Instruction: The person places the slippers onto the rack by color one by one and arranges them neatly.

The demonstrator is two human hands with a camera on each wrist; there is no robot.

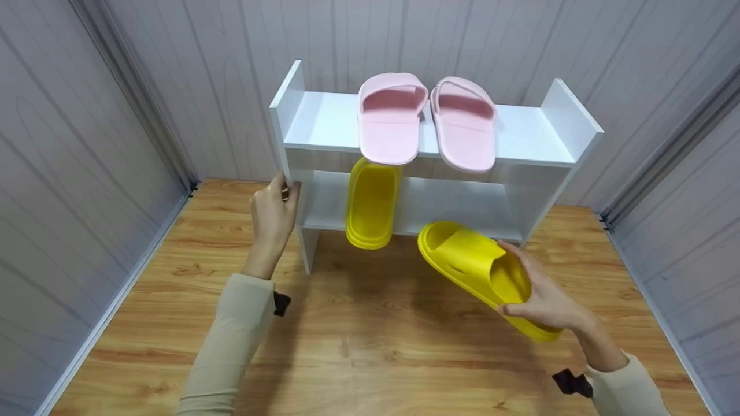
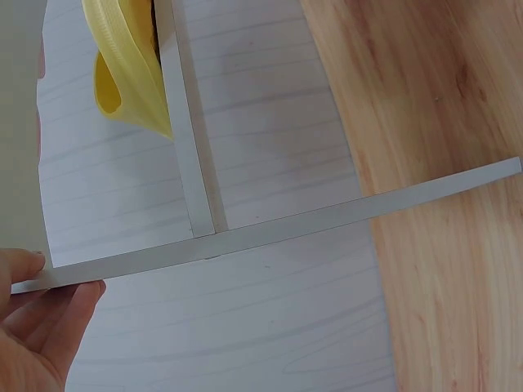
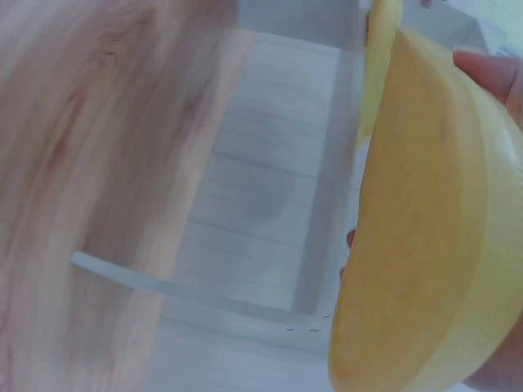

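A white two-tier shoe rack [image 1: 324,124] stands against the wall. My left hand [image 1: 274,211] grips the front edge of its left side panel [image 2: 286,230], thumb on one face and fingers on the other. In my right hand [image 1: 546,297] is a yellow slipper [image 1: 471,257], pinched by its heel end and tilted, toe toward the rack. It hangs in front of the lower shelf [image 1: 451,199], its sole facing the right wrist camera. Another yellow slipper [image 1: 372,211] lies on the lower shelf, its toe part hidden under the upper tier.
A pink slipper [image 1: 390,138] and a second pink slipper [image 1: 469,141] sit side by side on the upper shelf, heels over its front edge. Panelled walls [image 1: 75,173] enclose the wood-look floor [image 1: 358,358] at left, back and right.
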